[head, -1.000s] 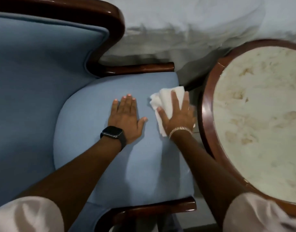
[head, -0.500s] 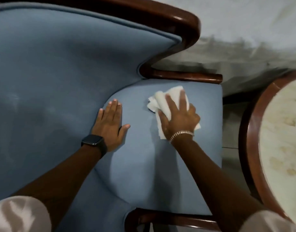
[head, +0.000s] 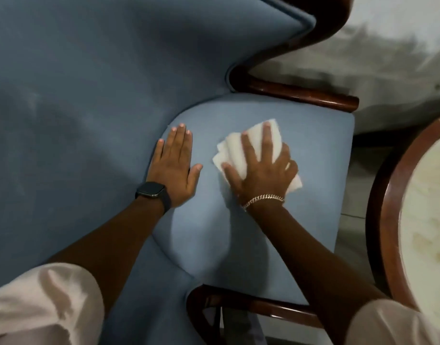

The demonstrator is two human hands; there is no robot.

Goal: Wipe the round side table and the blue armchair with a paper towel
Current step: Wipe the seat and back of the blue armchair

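Observation:
The blue armchair [head: 239,245] fills most of the view, its seat cushion in the middle and its backrest at the left. My right hand [head: 261,170] lies flat on a folded white paper towel [head: 239,150], pressing it onto the seat, fingers spread. My left hand [head: 175,165] rests palm down on the seat beside it, close to where seat meets backrest, holding nothing. The round side table [head: 388,220], with a dark wooden rim and a pale marbled top, is at the right edge, partly out of view.
Dark wooden armrests [head: 301,92] frame the seat at the top and at the bottom [head: 251,302]. A strip of pale floor [head: 353,195] separates the chair from the table. A white draped cloth [head: 400,58] lies beyond the chair at the upper right.
The view has swung left, so the table has slid toward the right edge. My right hand has carried the paper towel leftward across the seat, away from the seat's table-side edge. My left hand has stayed flat.

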